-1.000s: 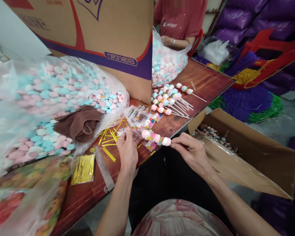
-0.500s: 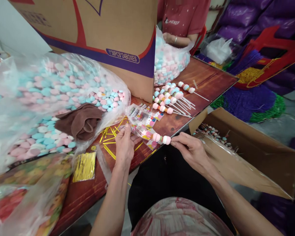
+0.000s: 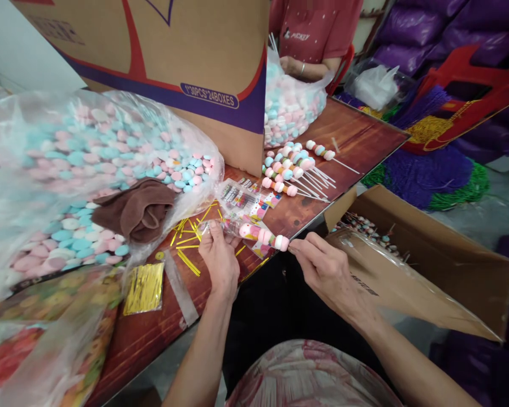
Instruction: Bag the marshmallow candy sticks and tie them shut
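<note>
My right hand (image 3: pixel 322 265) pinches the stick end of a marshmallow skewer (image 3: pixel 269 237) strung with pink and white pieces. The skewer's far end lies inside a small clear printed bag (image 3: pixel 233 227). That bag is pinched between the thumb and fingers of my left hand (image 3: pixel 218 254). Just beyond lie more flat printed bags (image 3: pixel 241 198) and loose gold twist ties (image 3: pixel 189 265). A pile of marshmallow skewers (image 3: pixel 290 161) on white sticks rests on the table past my hands.
Large clear bags of pastel marshmallows (image 3: pixel 110 147) cover the left side, with a brown cloth (image 3: pixel 138 209) on top. A big cardboard box (image 3: pixel 220 68) stands behind. An open carton (image 3: pixel 445 249) holding skewers is at my right. Across the table (image 3: pixel 365 130) sits a person in red (image 3: pixel 314 34).
The skewer has gone slightly left and further into the bag. My left hand has shifted its hold on the bag, and my right hand has moved a little left.
</note>
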{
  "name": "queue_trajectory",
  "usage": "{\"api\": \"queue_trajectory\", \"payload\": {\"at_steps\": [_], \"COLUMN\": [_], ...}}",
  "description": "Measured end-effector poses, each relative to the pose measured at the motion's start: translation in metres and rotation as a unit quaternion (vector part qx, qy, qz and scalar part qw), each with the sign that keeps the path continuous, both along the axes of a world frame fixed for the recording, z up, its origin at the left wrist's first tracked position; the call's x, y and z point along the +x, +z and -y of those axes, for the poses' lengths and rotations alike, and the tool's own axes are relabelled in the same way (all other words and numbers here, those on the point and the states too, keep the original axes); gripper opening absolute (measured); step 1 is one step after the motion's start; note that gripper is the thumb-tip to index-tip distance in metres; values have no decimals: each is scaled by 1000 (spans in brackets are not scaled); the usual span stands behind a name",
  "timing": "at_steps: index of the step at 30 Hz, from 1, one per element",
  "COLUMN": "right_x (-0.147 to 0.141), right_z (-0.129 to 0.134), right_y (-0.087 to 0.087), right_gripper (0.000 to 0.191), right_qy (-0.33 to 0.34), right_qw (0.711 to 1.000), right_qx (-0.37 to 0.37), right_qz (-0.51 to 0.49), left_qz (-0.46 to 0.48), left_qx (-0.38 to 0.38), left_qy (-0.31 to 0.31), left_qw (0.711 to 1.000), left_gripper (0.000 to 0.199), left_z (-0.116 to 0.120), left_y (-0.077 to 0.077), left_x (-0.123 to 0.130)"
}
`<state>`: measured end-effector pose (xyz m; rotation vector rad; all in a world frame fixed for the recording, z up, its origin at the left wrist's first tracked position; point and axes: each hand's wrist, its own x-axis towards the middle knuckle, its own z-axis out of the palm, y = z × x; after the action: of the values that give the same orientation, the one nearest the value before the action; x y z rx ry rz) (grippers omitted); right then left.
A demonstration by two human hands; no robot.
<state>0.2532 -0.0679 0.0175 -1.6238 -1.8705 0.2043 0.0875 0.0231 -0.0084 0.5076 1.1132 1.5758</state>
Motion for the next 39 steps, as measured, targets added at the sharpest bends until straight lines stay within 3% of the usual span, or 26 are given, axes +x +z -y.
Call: {"api": "queue_trajectory", "payload": {"at_steps": [7,16,20,25,29,32,34,36,38,39], "right_x": [12,2,6,1,-9,-16,-19,-19,-18,-17], "right_z": [-9,-7,-8,-7,-7,-8,-9,-10,-11,-12], "right_y": [-7,-6,-7,-5,-6,-8,-7,-6,-4,-2], "right_gripper": [18,24,23,26,28,30,30,27,24,23], "right_qy": [66,48,44,26,15,9,14,21,21,16], "right_qw": [982,990,988,998,993,988,995,998,971,940], "right_qx": [-52,-63,-69,-59,-10,23,6,-46,-128,-176], "right_qz": [-171,-119,-127,-21,117,150,101,-28,-202,-292], "left_qz": [45,14,32,36,26,30,41,55,69,75], "left_qx": [-25,40,-12,-40,-47,-44,-43,-43,-42,-39], "left_qy": [-91,-23,-80,-150,-173,-184,-186,-186,-192,-196], "left_qw": [995,999,996,987,983,982,981,980,978,977], "left_gripper": [37,37,38,37,37,36,35,34,34,34], "left_z": [-1,3,2,8,12,14,14,13,11,11], "left_y": [-2,-3,0,5,4,3,3,3,2,2], "left_x": [-5,1,-5,-3,4,7,6,4,2,1]}}
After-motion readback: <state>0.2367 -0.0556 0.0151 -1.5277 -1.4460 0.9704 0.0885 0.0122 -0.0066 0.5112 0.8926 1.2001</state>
